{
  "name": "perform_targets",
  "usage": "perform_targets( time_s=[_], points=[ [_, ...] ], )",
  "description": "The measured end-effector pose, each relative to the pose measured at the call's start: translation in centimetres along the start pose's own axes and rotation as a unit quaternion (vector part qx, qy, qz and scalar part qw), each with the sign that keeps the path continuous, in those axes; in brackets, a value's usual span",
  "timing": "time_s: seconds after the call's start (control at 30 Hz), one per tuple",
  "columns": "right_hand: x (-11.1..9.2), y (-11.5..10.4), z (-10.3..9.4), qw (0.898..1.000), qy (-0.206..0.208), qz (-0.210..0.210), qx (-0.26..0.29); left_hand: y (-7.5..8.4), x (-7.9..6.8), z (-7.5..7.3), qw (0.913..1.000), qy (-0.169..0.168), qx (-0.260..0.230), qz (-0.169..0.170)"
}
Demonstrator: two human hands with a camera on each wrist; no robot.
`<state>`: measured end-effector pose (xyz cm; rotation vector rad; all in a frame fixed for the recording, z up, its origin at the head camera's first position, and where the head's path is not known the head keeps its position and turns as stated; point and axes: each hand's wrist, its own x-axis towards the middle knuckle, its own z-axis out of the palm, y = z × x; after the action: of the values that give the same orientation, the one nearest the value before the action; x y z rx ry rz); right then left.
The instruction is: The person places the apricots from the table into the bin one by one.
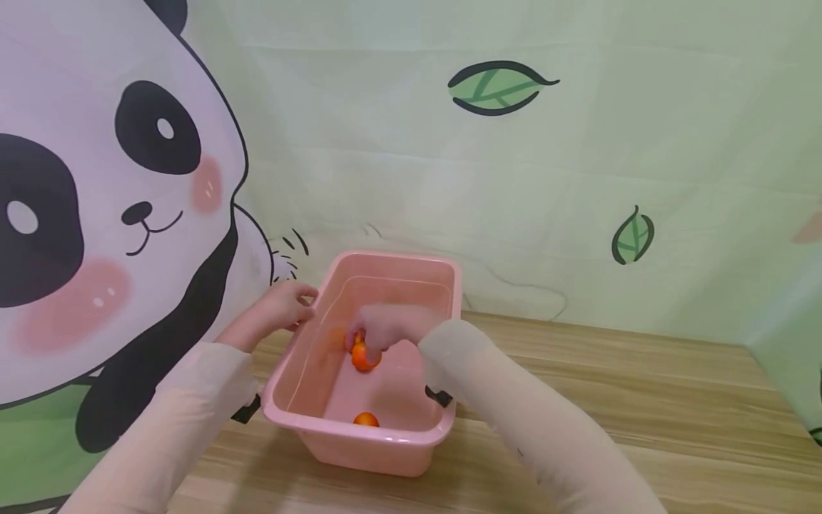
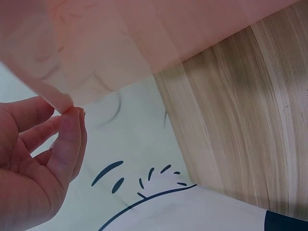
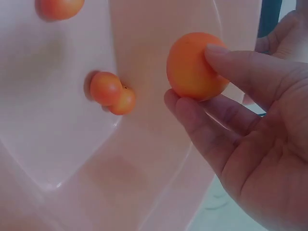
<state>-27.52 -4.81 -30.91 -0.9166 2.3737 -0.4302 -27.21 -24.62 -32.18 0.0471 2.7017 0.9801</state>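
A deep pink plastic basin stands on the wooden table. My left hand pinches its left rim between thumb and fingers, as the left wrist view shows closely. Inside the basin is my right hand, holding a round orange between the thumb and fingertips. Beyond that fruit, two more oranges lie touching or overlapping on the basin floor, near the side wall. Another orange is cut off by the top edge of the right wrist view. In the head view, an orange shows partly behind the basin's front rim.
The wooden table extends to the right of the basin. Behind it hangs a pale green cloth printed with leaves and a large panda on the left. The basin's walls rise around the right hand.
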Motion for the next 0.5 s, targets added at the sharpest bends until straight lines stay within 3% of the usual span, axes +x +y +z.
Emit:
perform_targets(
  time_s=[0.33, 0.5],
  points=[
    [2.2, 0.0, 1.9, 1.000, -0.017, -0.005, 0.022, -0.3, 0.2, 0.0, 1.0000, -0.001, 0.000, -0.002],
    [2.3, 0.2, 2.8, 0.999, -0.016, 0.025, 0.033, -0.3, 0.1, 0.0, 1.0000, 0.002, -0.003, -0.001]
  ],
)
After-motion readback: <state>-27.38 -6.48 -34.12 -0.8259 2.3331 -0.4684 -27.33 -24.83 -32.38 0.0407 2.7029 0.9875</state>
